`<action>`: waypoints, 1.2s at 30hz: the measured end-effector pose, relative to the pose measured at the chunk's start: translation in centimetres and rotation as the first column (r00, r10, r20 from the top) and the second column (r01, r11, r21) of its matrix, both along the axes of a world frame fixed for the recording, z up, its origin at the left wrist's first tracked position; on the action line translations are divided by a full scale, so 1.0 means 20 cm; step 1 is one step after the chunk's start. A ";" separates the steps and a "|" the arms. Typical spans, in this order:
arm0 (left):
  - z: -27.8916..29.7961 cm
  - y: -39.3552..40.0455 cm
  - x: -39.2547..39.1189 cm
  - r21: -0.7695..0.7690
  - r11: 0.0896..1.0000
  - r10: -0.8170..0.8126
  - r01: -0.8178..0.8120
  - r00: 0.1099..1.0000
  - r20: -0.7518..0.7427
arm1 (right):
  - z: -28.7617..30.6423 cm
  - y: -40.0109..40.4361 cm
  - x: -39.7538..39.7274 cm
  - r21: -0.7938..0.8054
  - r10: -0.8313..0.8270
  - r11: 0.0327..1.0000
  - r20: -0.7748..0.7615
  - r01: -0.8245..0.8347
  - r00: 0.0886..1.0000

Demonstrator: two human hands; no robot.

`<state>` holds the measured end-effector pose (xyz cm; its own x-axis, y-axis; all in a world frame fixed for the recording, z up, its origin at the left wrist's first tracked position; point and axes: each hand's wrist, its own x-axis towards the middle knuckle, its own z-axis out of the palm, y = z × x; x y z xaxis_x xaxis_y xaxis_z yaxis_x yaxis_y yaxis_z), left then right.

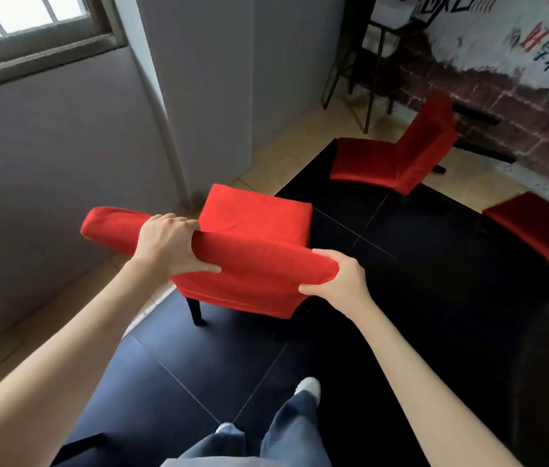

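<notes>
A chair in a bright red fabric cover (pixel 252 217) stands in front of me, its backrest nearest to me and its seat pointing away. My left hand (pixel 168 244) grips the top of the backrest near its middle, fingers over the far side and thumb on the near side. At the right end of the backrest top, my right hand (pixel 337 281) holds the corner in the same way. One black chair leg (pixel 196 311) shows below the cover.
A second red-covered chair (pixel 397 156) stands further back on the right. The corner of a third red seat (pixel 542 230) shows at the right edge. A grey wall lies to the left, a black metal stand (pixel 364 62) at the back. My feet stand on dark floor tiles.
</notes>
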<state>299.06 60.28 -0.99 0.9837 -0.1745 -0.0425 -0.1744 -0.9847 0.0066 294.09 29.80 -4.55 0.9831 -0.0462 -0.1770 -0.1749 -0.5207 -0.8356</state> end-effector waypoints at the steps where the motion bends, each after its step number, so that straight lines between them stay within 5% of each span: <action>1: 0.00 0.05 -0.03 0.002 1.000 0.015 -0.015 1.000 0.007 | 0.00 0.04 -0.01 0.003 0.008 1.000 -0.001 -0.008 1.000; 13: -0.02 0.31 -0.19 -0.046 0.995 0.092 -0.091 0.995 0.027 | -0.01 0.29 -0.08 -0.023 0.072 0.997 0.004 -0.072 0.997; 18: -0.01 0.27 -0.18 -0.138 0.984 0.090 -0.108 0.987 -0.130 | -0.01 0.23 -0.06 0.027 0.140 0.990 -0.095 -0.138 0.986; 23: 0.06 0.04 -0.10 -0.393 0.919 -0.064 -0.031 0.972 -0.226 | 0.03 0.02 -0.04 0.107 0.197 0.979 -0.259 -0.175 0.945; 36: 0.07 -0.80 0.45 -0.425 0.894 -0.227 0.144 0.962 -0.153 | 0.04 -0.64 0.38 0.078 0.025 0.997 -0.266 -0.004 0.964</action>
<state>307.97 44.23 0.49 0.9112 -0.3959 -0.1138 -0.3077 -0.8379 0.4509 301.75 16.99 -3.78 0.9001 -0.0087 -0.4356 -0.3900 -0.4617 -0.7967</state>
